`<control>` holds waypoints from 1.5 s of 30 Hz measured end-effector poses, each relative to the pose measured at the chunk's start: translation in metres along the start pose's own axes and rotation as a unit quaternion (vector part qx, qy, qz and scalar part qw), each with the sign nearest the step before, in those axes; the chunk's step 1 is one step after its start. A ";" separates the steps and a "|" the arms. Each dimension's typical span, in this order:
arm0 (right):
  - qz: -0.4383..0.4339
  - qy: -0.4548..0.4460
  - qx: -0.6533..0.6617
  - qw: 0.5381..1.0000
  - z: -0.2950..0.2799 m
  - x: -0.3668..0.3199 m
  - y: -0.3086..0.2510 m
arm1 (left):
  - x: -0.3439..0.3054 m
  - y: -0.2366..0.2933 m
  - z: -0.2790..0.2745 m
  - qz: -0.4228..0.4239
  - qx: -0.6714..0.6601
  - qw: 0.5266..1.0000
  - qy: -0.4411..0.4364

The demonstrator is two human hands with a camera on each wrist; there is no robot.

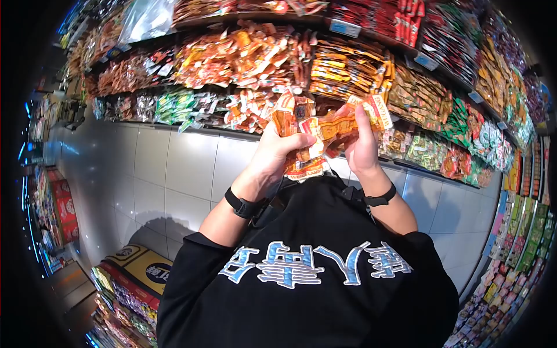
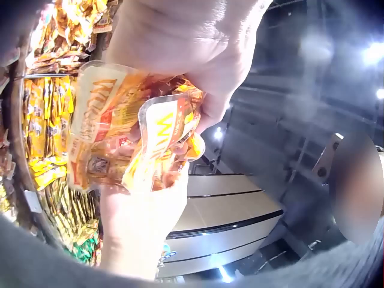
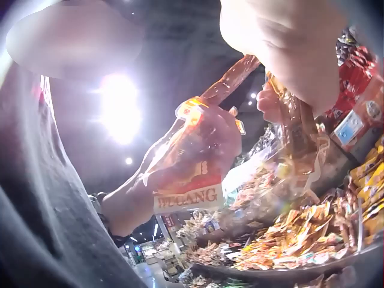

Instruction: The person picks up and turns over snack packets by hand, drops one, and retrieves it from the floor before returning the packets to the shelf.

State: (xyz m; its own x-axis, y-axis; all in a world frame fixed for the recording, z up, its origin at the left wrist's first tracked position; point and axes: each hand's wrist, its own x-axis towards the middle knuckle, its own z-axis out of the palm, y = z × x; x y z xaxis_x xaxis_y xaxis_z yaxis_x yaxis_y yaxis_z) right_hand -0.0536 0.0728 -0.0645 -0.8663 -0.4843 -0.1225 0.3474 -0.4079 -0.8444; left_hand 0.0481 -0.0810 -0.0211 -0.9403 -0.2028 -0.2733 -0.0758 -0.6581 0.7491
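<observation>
In front of the chest, my left hand (image 1: 270,155) grips a bunch of clear-and-orange snack packets (image 1: 305,169), its thumb lying across them. Printed letters reading WUGANG show on a packet (image 3: 192,195) at the left hand in the right wrist view. My right hand (image 1: 363,148) holds another snack packet (image 1: 339,126) by its right part, thumb on the near face. That packet stretches between the two hands and overlaps the left hand's bunch. Brown pieces show through the film. Most fingers of both hands are hidden behind the packets in the head view.
Sloping shelves of loose wrapped snacks (image 1: 243,58) run behind the hands, with yellow packets (image 1: 348,66) and price tags (image 1: 345,28). Grey floor tiles (image 1: 185,162) lie below. A display with a yellow top (image 1: 136,264) stands at lower left, more racks (image 1: 516,232) at right.
</observation>
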 end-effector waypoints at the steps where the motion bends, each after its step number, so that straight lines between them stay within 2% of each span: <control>1: 0.037 0.006 0.006 0.999 0.012 -0.004 0.007 | -0.008 0.008 -0.009 0.010 0.002 1.000 0.005; 2: 0.048 0.007 0.032 0.998 0.025 -0.007 0.015 | -0.016 0.015 -0.018 0.034 0.008 0.999 0.013; 6: 0.110 -0.043 0.036 0.992 0.060 -0.022 0.046 | -0.054 0.046 -0.067 0.016 0.026 0.999 0.042; 9: 0.148 -0.154 0.050 0.976 0.067 -0.030 0.070 | -0.079 0.061 -0.096 0.049 -0.003 0.997 0.062; 10: 0.128 -0.150 0.073 0.978 0.076 -0.035 0.073 | -0.088 0.067 -0.106 0.039 0.000 0.997 0.072; 14: 0.174 -0.141 0.019 0.974 0.097 -0.049 0.087 | -0.115 0.084 -0.128 0.073 0.026 0.995 0.068; 17: 0.193 -0.224 -0.066 0.953 0.101 -0.049 0.094 | -0.131 0.089 -0.148 0.073 0.040 0.994 0.067; 18: 0.198 -0.244 -0.100 0.944 0.105 -0.051 0.093 | -0.134 0.091 -0.149 0.108 0.034 0.992 0.062; 19: 0.171 -0.213 -0.118 0.955 0.109 -0.055 0.102 | -0.138 0.095 -0.154 0.102 0.047 0.992 0.063; 21: 0.171 -0.238 -0.153 0.944 0.103 -0.056 0.107 | -0.148 0.102 -0.164 0.091 0.073 0.991 0.067; 22: 0.177 -0.252 -0.155 0.939 0.105 -0.057 0.106 | -0.155 0.108 -0.161 0.093 0.035 0.993 0.057; 26: 0.158 -0.288 -0.176 0.928 0.111 -0.060 0.110 | -0.156 0.107 -0.172 0.174 0.071 0.982 0.029; 30: 0.140 -0.257 -0.155 0.944 0.109 -0.068 0.112 | -0.155 0.104 -0.177 0.156 0.048 0.986 0.023; 33: 0.130 -0.205 -0.103 0.965 0.114 -0.074 0.109 | -0.145 0.096 -0.175 0.195 0.016 0.978 0.076; 35: 0.119 -0.163 -0.055 0.978 0.130 -0.076 0.103 | -0.134 0.087 -0.177 0.204 -0.047 0.976 0.060; 36: 0.107 -0.182 -0.036 0.977 0.130 -0.074 0.104 | -0.129 0.083 -0.174 0.210 -0.080 0.971 0.080; 38: 0.139 -0.203 -0.026 0.969 0.116 -0.068 0.109 | -0.120 0.073 -0.168 0.215 -0.120 0.962 0.119; 39: 0.157 -0.213 -0.020 0.964 0.113 -0.065 0.111 | -0.115 0.066 -0.171 0.202 -0.107 0.965 0.124; 40: 0.153 -0.186 -0.034 0.970 0.125 -0.067 0.107 | -0.107 0.058 -0.172 0.219 -0.105 0.961 0.133; 41: 0.164 -0.211 -0.021 0.963 0.119 -0.065 0.110 | -0.100 0.052 -0.169 0.235 -0.103 0.956 0.142; 42: 0.155 -0.181 -0.043 0.970 0.126 -0.066 0.112 | -0.099 0.053 -0.161 0.252 -0.068 0.954 0.145; 43: 0.148 -0.151 -0.064 0.975 0.134 -0.066 0.114 | -0.097 0.057 -0.150 0.237 -0.062 0.959 0.145; 44: 0.158 -0.169 -0.107 0.967 0.133 -0.063 0.114 | -0.091 0.049 -0.149 0.220 -0.038 0.966 0.133; 45: 0.159 -0.150 -0.099 0.971 0.144 -0.063 0.109 | -0.085 0.043 -0.150 0.203 -0.013 0.971 0.122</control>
State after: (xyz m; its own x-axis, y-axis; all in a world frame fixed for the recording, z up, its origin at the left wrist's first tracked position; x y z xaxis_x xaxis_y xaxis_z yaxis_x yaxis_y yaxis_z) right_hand 0.0906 -0.0531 -0.0739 -0.5727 -0.7771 -0.2610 0.4789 -0.0588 -0.8759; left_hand 0.1743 -0.2007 -0.0562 -0.7839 -0.6134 -0.0958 0.2969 -0.5059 0.8099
